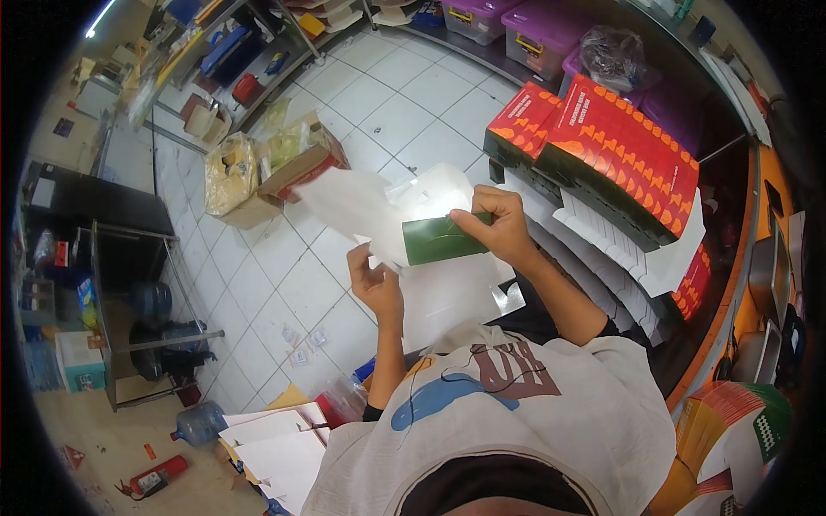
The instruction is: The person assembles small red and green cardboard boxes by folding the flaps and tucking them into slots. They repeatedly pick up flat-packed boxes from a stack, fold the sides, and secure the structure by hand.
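A partly folded cardboard box [439, 301], white inside with a green side panel [430, 242], is held up in front of my body. My right hand [499, 225] grips the top edge of that green panel, its thumb lying on the green face. On the other side, my left hand [376, 282] has its fingers curled at the edge of a white flap [348, 202], which stands out to the far left. The box's lower part lies over my lap, and its underside is hidden.
Red-and-orange boxes [624, 150] lie on a stack of white folded card [594, 249] at my right. White sheets [271, 451] are piled at my left. Beyond are an open carton [305, 163], purple-lidded bins [551, 34] and a metal rack [138, 327]. A fire extinguisher [155, 476] lies lower left.
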A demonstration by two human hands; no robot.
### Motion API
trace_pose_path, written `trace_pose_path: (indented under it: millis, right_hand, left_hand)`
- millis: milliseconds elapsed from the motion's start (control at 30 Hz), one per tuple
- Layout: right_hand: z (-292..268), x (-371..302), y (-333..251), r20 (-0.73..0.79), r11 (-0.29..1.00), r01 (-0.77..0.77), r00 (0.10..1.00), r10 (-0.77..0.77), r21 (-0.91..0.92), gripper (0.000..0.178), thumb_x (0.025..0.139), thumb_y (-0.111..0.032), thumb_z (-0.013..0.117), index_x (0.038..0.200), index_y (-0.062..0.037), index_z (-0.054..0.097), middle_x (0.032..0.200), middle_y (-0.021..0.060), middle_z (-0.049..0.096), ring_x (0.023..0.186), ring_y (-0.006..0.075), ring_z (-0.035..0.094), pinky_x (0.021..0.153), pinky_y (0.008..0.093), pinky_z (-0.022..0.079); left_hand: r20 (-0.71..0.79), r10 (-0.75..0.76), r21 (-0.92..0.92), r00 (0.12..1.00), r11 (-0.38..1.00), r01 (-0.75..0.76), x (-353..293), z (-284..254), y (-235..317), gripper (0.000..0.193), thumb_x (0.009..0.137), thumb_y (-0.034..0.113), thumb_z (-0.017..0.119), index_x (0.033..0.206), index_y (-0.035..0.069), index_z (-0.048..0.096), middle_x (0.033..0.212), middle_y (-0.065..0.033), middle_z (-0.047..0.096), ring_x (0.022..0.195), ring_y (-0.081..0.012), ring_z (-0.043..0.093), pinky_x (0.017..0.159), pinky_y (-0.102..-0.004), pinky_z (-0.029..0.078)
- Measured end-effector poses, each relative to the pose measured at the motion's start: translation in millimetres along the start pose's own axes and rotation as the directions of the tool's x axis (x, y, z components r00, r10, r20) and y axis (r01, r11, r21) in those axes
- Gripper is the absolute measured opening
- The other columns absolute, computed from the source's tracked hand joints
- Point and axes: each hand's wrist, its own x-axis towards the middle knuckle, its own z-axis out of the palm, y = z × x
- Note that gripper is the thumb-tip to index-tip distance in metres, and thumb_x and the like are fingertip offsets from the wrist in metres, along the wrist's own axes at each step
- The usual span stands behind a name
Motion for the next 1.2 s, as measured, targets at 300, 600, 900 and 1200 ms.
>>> trace_pose_path:
  millis: [300, 600, 900, 1200]
  right_hand:
    - [3, 1, -19, 0.075, 0.959, 0.243, 0.969, -0.234, -0.145, 0.035, 0.071, -0.004, 0.071, 0.053, -0.0009, 0.041, 0.053, 0.0057, 0.035, 0.046, 0.016, 0.034, 0.045, 0.0314, 0.025]
    - [14, -2, -40, 0.183, 0.75, 0.584, 0.811, -0.556, -0.31, 0.038, 0.065, -0.002, 0.073, 0.049, -0.0071, 0.039, 0.051, 0.0031, 0.035, 0.043, 0.0174, 0.037, 0.04, 0.0334, 0.025]
    - [18, -1, -40, 0.066, 0.895, 0.301, 0.953, -0.297, -0.328, 0.032, 0.067, -0.01, 0.073, 0.049, -0.0058, 0.047, 0.051, 0.0047, 0.038, 0.045, 0.019, 0.04, 0.042, 0.0328, 0.028]
    - [30, -15, -41, 0.105, 0.85, 0.404, 0.914, -0.392, -0.339, 0.04, 0.069, -0.012, 0.078, 0.048, -0.0037, 0.045, 0.05, 0.0047, 0.036, 0.045, 0.019, 0.034, 0.042, 0.0323, 0.024]
  left_hand:
    - [-0.066, -0.119, -0.137, 0.991, 0.984, 0.11, 4, 4, 18, 0.037, 0.077, -0.002, 0.07, 0.113, -0.002, 0.059, 0.102, -0.006, 0.058, 0.093, -0.0136, 0.059, 0.071, -0.0243, 0.053]
    - [0.406, 0.185, 0.363, 0.895, 0.866, -0.344, 23, 16, 57, 0.034, 0.063, -0.005, 0.078, 0.095, 0.001, 0.07, 0.086, -0.007, 0.057, 0.078, -0.0166, 0.059, 0.061, -0.0217, 0.051]
    - [-0.151, -0.062, 0.105, 0.987, 0.991, 0.079, 5, 14, 45, 0.019, 0.079, -0.004, 0.07, 0.097, -0.003, 0.065, 0.094, -0.0094, 0.056, 0.08, -0.0138, 0.057, 0.055, -0.0211, 0.053]
    - [0.332, 0.354, 0.454, 0.874, 0.752, -0.477, 13, 11, 56, 0.029, 0.065, 0.001, 0.081, 0.092, 0.002, 0.071, 0.085, -0.0074, 0.056, 0.068, -0.0132, 0.06, 0.049, -0.0186, 0.05]
